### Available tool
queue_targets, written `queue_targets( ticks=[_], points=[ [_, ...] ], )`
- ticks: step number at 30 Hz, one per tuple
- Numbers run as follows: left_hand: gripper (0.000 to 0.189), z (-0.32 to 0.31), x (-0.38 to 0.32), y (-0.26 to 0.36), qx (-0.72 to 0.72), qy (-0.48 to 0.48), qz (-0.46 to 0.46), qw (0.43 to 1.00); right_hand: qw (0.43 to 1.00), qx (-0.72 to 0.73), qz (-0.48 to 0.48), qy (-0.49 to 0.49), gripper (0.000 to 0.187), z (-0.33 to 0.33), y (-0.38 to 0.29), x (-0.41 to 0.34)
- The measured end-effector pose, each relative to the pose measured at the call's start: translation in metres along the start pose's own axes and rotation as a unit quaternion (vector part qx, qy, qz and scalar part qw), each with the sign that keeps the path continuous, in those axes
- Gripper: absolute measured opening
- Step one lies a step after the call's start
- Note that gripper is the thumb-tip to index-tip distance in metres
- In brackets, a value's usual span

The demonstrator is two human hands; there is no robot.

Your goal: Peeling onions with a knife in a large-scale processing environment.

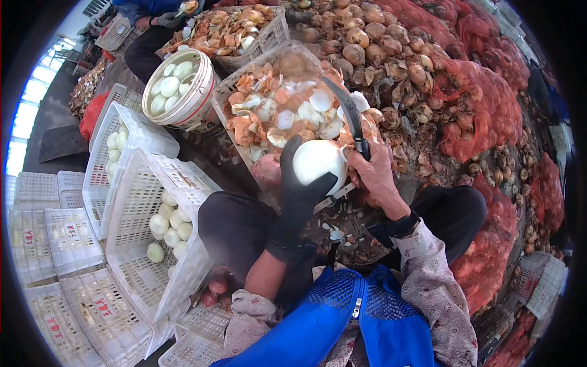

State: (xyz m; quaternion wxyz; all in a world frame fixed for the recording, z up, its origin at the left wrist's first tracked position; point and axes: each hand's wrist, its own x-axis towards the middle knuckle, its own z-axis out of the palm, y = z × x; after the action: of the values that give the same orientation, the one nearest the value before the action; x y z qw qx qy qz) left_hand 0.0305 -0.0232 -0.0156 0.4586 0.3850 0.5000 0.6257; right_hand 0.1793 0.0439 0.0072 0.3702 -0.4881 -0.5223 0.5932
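Note:
My left hand point(300, 183), in a dark glove, grips a large peeled white onion point(319, 167) from its left side and below. My bare right hand point(376, 172) is closed around the dark handle of a curved knife point(348, 108), whose blade points up and to the left, and its fingertips are close to the onion's right side. Part of the handle is hidden by the fingers. Right behind the onion stands a plastic crate point(236, 147) heaped with onion skins point(252, 110) and white outer layers. A flat metal strip point(335, 197) lies below the onion.
Peeled onions lie in a white bucket point(199, 108) and in tilted white crates point(133, 238) at left. Unpeeled onions point(355, 52) are heaped beyond, beside red mesh sacks point(481, 110). A co-worker's gloved hand point(168, 19) is at upper left, near another crate of skins point(270, 41).

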Motion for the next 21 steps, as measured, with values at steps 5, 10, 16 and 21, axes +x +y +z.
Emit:
queue_targets(
  ticks=[5,10,16,21],
  points=[
    [0.072,-0.005,0.003,-0.001,-0.024,-0.017,-0.011,0.999,0.997,0.071,0.038,0.006,0.016,0.0,-0.001,-0.004],
    [0.064,-0.004,0.001,-0.006,-0.228,-0.056,-0.102,0.967,0.972,0.227,0.049,0.021,0.013,0.0,-0.005,-0.012],
    [0.059,-0.001,-0.004,-0.014,-0.348,-0.059,-0.139,0.925,0.951,0.301,0.046,0.053,0.011,0.004,-0.009,-0.026],
    [0.057,-0.003,-0.006,-0.007,-0.468,-0.009,-0.202,0.86,0.92,0.387,0.003,0.07,0.011,-0.003,-0.005,-0.026]
  ],
)
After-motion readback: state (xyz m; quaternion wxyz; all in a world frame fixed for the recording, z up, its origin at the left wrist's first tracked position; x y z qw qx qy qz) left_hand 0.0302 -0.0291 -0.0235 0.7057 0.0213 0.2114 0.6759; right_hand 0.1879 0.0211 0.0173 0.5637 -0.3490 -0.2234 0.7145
